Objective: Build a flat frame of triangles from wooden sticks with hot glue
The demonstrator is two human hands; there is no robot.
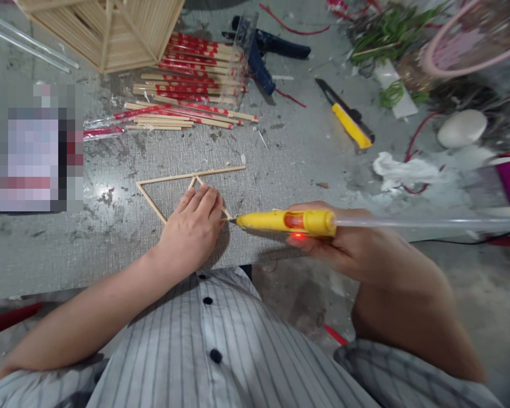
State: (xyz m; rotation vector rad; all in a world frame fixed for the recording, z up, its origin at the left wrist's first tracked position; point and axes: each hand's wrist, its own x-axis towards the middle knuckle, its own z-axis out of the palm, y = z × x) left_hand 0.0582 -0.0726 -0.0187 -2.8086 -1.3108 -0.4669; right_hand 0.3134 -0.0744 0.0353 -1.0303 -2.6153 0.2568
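Observation:
My left hand [195, 218] is closed over a frame of thin wooden chopsticks [170, 177], its fingers together and holding the sticks against the table. The frame lies flat; one long stick runs along the far side, and shorter ones slant toward me, partly hidden under the hand. In my right hand [348, 243] is a yellow hot glue gun [272, 221], with a red light glowing on its side and a clear glue stick [416, 223] running out of its back. The nozzle points left and meets a stick end beside my left fingers.
Beyond the frame lie chopsticks in red wrappers [199, 88] and a slatted wooden piece [106, 34]. Dark blue pliers-like tools [263, 56], a yellow utility knife [352, 122], crumpled tissue [403, 170] and a white egg-shaped object [462, 128] are farther right. A blurred-out device [32, 158] lies left.

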